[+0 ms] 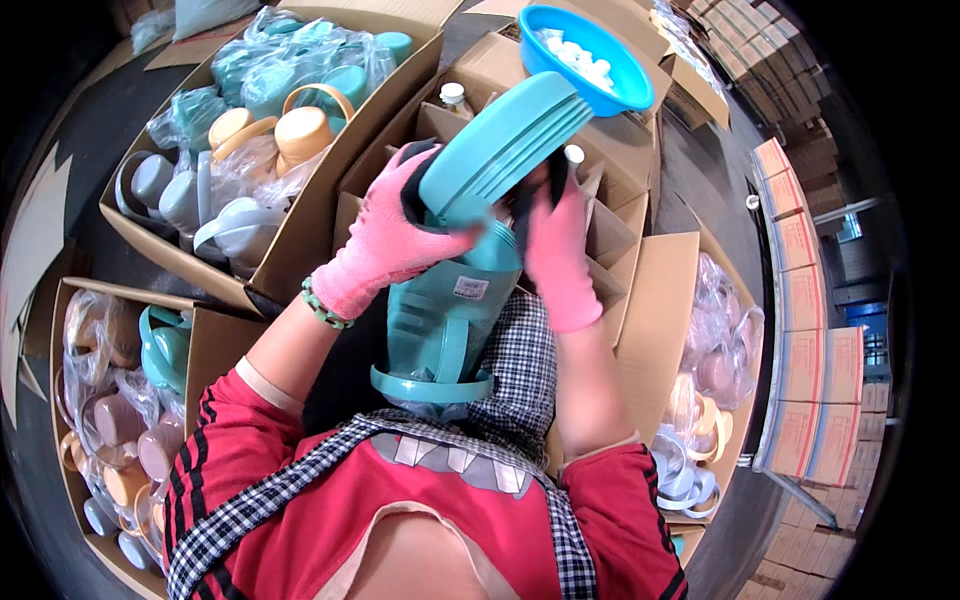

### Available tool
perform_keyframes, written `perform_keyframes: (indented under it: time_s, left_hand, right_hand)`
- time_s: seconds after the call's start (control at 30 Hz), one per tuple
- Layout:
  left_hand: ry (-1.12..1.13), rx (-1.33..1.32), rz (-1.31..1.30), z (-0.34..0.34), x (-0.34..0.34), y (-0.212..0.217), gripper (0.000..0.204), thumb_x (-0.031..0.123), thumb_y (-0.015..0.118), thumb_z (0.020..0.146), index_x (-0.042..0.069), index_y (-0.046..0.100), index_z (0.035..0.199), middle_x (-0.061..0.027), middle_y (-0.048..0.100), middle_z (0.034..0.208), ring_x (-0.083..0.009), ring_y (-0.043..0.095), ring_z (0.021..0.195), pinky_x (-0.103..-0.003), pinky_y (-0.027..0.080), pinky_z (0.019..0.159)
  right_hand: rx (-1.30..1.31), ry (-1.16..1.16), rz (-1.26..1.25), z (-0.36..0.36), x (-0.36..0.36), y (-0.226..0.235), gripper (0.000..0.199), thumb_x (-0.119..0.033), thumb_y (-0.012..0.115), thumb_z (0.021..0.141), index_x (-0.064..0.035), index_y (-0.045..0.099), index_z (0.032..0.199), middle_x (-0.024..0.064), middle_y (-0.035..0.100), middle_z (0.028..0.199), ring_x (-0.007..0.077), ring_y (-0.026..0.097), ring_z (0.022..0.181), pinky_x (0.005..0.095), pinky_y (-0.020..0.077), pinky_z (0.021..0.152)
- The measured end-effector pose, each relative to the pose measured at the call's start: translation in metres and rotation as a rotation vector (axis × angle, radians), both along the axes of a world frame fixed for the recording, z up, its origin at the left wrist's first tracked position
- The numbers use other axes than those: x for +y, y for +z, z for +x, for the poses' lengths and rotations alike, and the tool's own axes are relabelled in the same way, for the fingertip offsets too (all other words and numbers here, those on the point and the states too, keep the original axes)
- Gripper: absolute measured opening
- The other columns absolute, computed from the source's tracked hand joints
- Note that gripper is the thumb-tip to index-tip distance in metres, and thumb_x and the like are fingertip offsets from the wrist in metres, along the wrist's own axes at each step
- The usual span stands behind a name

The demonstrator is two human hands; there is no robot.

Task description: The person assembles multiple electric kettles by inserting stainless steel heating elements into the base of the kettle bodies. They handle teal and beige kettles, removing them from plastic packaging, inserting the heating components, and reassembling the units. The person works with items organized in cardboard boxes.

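My left hand [385,235], in a pink glove with black fingers, grips a wide round teal cap-like part [505,150] with ridged, thread-like edges. The part is tilted above the round mouth of a teal flask casing [435,310] that stands before my lap. The casing bears a small white label and has a teal loop handle [430,386] round its lower end. Beside the threaded rim is my right hand [560,250], gloved alike and blurred. Its fingers curl inward, partly behind the cap-like part; what they hold is hidden.
A divided carton [610,235] with white-capped bottles [453,95] is ahead, and a blue basin [630,85] of small white pieces lies beyond it. Open cartons of bagged pastel flask parts stand at the left [135,235] and right [650,300]. Stacked boxes [800,345] line the far right.
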State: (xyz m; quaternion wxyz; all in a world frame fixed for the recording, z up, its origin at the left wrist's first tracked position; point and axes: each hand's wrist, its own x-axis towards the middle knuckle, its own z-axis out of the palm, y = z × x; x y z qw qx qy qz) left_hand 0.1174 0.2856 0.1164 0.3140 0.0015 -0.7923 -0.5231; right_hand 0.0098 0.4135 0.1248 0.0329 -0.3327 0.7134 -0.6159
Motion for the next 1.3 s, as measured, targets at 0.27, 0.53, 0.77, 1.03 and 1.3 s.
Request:
perform_keyframes:
  time_s: [0.27, 0.53, 0.77, 1.03, 1.3]
  left_hand:
    - [-0.089, -0.004, 0.529, -0.043, -0.027, -0.02, 0.049, 0.019, 0.072, 0.069, -0.002, 0.049, 0.107, -0.0099, 0.058, 0.097, -0.0151, 0.056, 0.087, -0.028, 0.044, 0.079]
    - [-0.148, 0.168, 1.797, -0.087, -0.049, -0.121, 0.036, 0.023, 0.054, 0.084, 0.002, 0.046, 0.113, -0.014, 0.055, 0.105, -0.0278, 0.05, 0.103, -0.044, 0.038, 0.093]
    - [-0.179, 0.133, 1.777, -0.1, -0.073, -0.148, 0.023, 0.021, 0.053, 0.083, 0.005, 0.051, 0.099, -0.0092, 0.055, 0.102, -0.0236, 0.051, 0.099, -0.039, 0.039, 0.092]
    - [-0.094, 0.139, 1.663, -0.1, -0.085, -0.148, 0.009, 0.015, 0.052, 0.081, 0.006, 0.052, 0.082, -0.0065, 0.056, 0.087, -0.0219, 0.053, 0.092, -0.041, 0.039, 0.09]
    - [-0.056, 0.155, 1.611, -0.106, -0.086, -0.164, 0.005, 0.01, 0.049, 0.079, 0.008, 0.048, 0.075, -0.0033, 0.052, 0.083, -0.0181, 0.052, 0.084, -0.038, 0.04, 0.087]
  right_hand:
    - [-0.894, 0.688, -0.099, -0.054, -0.023, -0.013, 0.073, -0.064, 0.027, 0.082, 0.0014, 0.051, 0.103, 0.0117, 0.06, 0.077, 0.0183, 0.057, 0.062, 0.0262, 0.046, 0.055]
    - [-0.56, -0.248, 0.183, -0.249, 0.044, -0.12, 0.027, -0.029, 0.056, 0.083, -0.0024, 0.053, 0.087, 0.0081, 0.057, 0.064, 0.0138, 0.054, 0.05, 0.0246, 0.0398, 0.04]
    - [0.334, -0.556, 1.031, -0.331, 0.023, -0.176, 0.05, -0.039, 0.055, 0.076, -0.0054, 0.048, 0.112, 0.0221, 0.052, 0.107, 0.0356, 0.05, 0.101, 0.0407, 0.0411, 0.085]
    - [0.205, -0.315, 1.421, -0.356, 0.005, -0.184, 0.064, -0.04, 0.072, 0.06, -0.0011, 0.052, 0.106, 0.0186, 0.056, 0.107, 0.0306, 0.053, 0.101, 0.0382, 0.0435, 0.085]
    - [0.089, -0.351, 1.335, -0.352, 0.025, -0.166, 0.062, -0.038, 0.075, 0.054, -0.0003, 0.056, 0.1, 0.019, 0.058, 0.103, 0.0315, 0.055, 0.097, 0.0369, 0.0443, 0.083]
